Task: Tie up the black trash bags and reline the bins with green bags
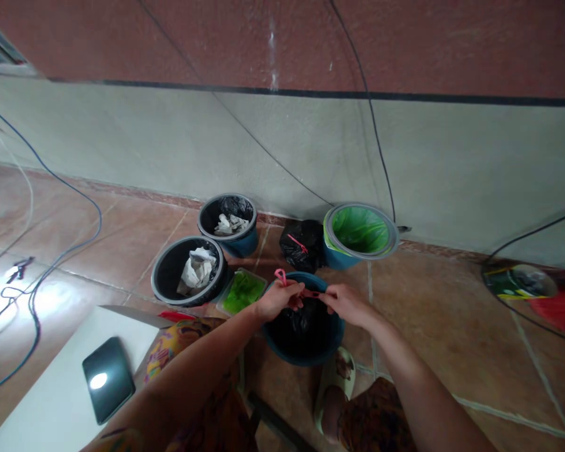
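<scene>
Currently, my left hand [279, 301] and right hand [347, 304] each pinch a red drawstring [312, 294], which runs between them above the black liner [302, 319] inside the blue bin [304, 360]. Bin stands on the tiled floor [417, 320]. Behind it: a black bag [309, 237], beside a green-lined bin [341, 258].

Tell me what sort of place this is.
Probably a room in a home, though a small workplace can't be ruled out. What points that way: the tiled floor, the two-tone painted wall and the casual slipper on the person's foot.
</scene>
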A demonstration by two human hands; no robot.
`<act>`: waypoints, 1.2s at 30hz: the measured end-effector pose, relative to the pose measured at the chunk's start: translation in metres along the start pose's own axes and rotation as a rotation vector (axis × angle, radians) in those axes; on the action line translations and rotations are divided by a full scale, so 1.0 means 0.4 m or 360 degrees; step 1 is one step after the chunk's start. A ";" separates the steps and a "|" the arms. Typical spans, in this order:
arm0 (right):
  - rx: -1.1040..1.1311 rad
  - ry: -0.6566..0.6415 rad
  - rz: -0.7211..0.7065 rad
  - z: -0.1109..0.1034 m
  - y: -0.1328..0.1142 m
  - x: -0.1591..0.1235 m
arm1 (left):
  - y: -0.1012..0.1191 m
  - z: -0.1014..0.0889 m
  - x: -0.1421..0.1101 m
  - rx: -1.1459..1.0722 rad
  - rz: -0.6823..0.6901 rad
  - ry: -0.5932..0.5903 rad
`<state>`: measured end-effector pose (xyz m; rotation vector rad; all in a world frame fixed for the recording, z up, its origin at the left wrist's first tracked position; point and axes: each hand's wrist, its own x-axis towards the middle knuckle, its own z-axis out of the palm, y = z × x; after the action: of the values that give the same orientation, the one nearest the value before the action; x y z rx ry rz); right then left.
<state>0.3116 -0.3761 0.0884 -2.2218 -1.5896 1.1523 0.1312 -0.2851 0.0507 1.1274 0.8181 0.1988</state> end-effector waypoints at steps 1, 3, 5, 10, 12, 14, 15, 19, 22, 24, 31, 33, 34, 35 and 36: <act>0.0141 -0.0050 -0.0053 -0.002 -0.011 -0.003 | -0.006 0.006 0.003 -0.0067 0.0008 -0.0017; 0.0335 -0.0130 -0.0126 -0.002 -0.028 -0.008 | -0.017 0.012 0.009 -0.0098 0.0055 -0.0008; 0.0413 -0.0163 -0.0189 0.002 -0.037 -0.011 | -0.022 0.012 0.013 -0.0027 0.0131 -0.0048; 0.0429 -0.0112 -0.0332 0.007 -0.051 -0.014 | -0.020 0.002 0.010 0.0599 0.0426 -0.0278; 0.0498 -0.0076 -0.0337 0.006 -0.054 -0.011 | -0.019 0.000 0.008 0.0875 0.0550 -0.0260; 0.0708 0.0010 -0.0286 0.009 -0.055 -0.007 | -0.021 0.000 0.007 0.0967 0.0625 -0.0259; 0.0855 0.0065 -0.0212 0.013 -0.055 -0.004 | -0.022 -0.001 0.008 0.0950 0.0630 -0.0262; 0.1283 0.0065 0.0182 0.046 -0.050 0.005 | -0.024 0.000 0.013 0.0816 0.0520 -0.0228; 0.1233 -0.0111 0.0110 0.076 -0.042 0.014 | -0.026 0.001 0.016 0.0737 0.0479 -0.0212; 0.1041 -0.0073 -0.0094 0.089 -0.033 0.023 | -0.028 0.001 0.017 0.0722 0.0462 -0.0247; 0.0538 0.0248 -0.0522 0.099 -0.001 0.045 | -0.018 -0.002 0.003 0.0893 0.0508 -0.0376; 0.0533 0.0114 -0.0484 0.103 0.002 0.045 | -0.012 -0.003 -0.001 0.0932 0.0510 -0.0363; 0.0524 0.0048 -0.0449 0.105 0.002 0.045 | -0.010 -0.004 -0.002 0.0947 0.0504 -0.0347; 0.0509 -0.0005 -0.0414 0.106 0.002 0.043 | -0.008 -0.004 -0.003 0.0960 0.0492 -0.0330; 0.0487 -0.0039 -0.0386 0.106 0.000 0.041 | -0.007 -0.004 -0.003 0.0968 0.0474 -0.0309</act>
<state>0.2851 -0.3739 0.0513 -1.7781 -1.5216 1.2568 0.1286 -0.2858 0.0483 1.8140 0.5420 0.0834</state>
